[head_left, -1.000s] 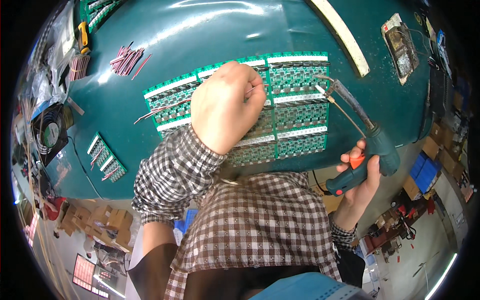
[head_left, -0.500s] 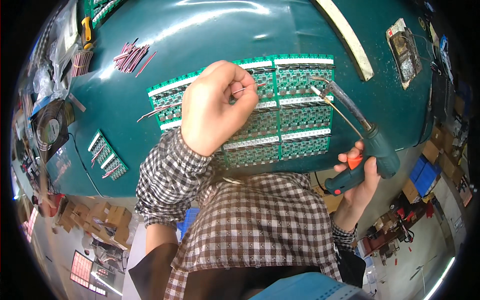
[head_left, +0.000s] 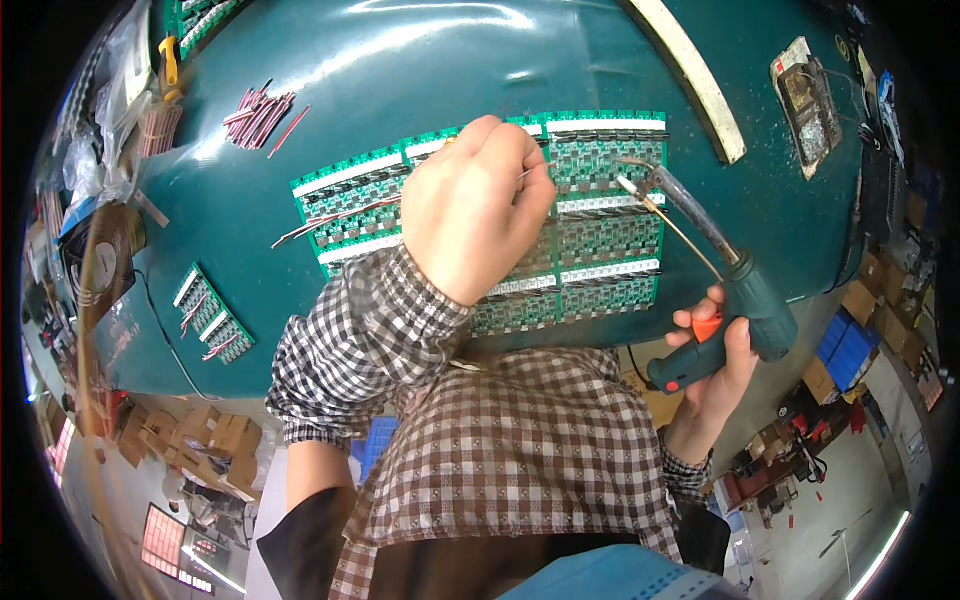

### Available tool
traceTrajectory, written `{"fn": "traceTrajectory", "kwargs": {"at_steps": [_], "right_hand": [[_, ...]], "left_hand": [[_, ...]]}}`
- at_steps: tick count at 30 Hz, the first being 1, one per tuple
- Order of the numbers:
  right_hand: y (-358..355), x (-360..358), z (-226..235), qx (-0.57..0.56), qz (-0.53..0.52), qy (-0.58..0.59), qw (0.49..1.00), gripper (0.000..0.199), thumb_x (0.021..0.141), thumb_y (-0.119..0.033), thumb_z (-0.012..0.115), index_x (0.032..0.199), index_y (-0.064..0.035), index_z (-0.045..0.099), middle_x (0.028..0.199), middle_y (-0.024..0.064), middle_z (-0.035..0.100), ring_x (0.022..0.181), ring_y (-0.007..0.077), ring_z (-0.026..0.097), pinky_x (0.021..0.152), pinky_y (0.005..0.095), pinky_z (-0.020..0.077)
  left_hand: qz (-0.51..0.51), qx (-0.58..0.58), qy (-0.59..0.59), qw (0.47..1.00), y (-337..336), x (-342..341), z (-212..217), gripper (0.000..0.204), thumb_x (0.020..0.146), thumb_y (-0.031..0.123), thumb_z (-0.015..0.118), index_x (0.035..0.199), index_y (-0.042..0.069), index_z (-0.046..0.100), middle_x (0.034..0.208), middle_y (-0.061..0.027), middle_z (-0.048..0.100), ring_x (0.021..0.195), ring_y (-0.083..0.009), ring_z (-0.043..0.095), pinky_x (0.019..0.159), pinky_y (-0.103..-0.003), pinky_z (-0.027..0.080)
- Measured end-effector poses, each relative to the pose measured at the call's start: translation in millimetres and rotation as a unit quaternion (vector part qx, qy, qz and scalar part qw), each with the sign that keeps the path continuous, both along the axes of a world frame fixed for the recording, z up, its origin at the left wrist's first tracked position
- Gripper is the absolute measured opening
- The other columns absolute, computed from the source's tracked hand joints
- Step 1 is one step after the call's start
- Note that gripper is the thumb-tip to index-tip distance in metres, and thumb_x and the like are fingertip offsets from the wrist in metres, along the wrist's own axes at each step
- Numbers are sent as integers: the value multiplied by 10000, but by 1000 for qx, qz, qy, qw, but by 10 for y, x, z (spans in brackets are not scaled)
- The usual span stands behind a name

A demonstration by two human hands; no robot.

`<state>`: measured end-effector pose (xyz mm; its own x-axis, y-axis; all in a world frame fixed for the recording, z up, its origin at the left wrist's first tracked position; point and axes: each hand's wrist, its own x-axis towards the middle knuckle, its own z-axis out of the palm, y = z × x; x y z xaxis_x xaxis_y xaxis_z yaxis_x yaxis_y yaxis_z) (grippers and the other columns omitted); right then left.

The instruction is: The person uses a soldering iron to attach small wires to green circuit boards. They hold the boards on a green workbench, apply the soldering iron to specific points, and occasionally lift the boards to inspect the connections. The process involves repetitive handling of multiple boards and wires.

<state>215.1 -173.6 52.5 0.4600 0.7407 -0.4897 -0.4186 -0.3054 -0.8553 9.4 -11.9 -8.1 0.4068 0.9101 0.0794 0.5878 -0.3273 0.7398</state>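
Observation:
A panel of green circuit boards (head_left: 610, 240) with white connector strips lies on the green table in front of me. Over its middle, my left hand (head_left: 470, 215) is closed in a pinch on thin red and black wires (head_left: 340, 217), whose tails stick out to the left across the boards. The fingertips, and the wire ends there, are partly hidden by the hand. To the right, my right hand (head_left: 722, 360) grips a dark green soldering gun (head_left: 765, 310) with a red trigger. Its tip and thin feed tube point left, above the right-hand boards.
A pile of cut wires (head_left: 260, 116) lies at the far left, near a yellow-handled screwdriver (head_left: 170, 65). A smaller circuit board (head_left: 213, 312) rests at near left. A pale curved strip (head_left: 690, 75) and a dirty soldering tray (head_left: 806, 108) are at far right.
My left hand has moved right and slightly away from me over the boards, with the wires still in its fingers. The right hand and soldering gun have barely moved.

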Motion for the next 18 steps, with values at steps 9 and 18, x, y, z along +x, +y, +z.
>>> {"fn": "traceTrajectory", "kwargs": {"at_steps": [9, 18], "right_hand": [[16, -20, 16, -16, 25, -39, 999, 436, 852, -223, 599, 1107, 120, 508, 826, 154, 608, 764, 265, 657, 626, 346, 597], [45, -67, 38, -36, 35, -82, 995, 450, 817, -201, 631, 1091, 136, 516, 802, 153, 606, 715, 269, 651, 622, 355, 585]], "left_hand": [[-9, -73, -23, 997, 43, 7, 142, 77, 703, 9, 634, 746, 38, 577, 670, -43, 536, 553, -142, 508, 521, -263, 428], [-31, -63, 13, 997, 76, 31, 75, 68, 695, 20, 620, 718, 38, 559, 661, -68, 533, 560, -189, 528, 529, -290, 438]]}}
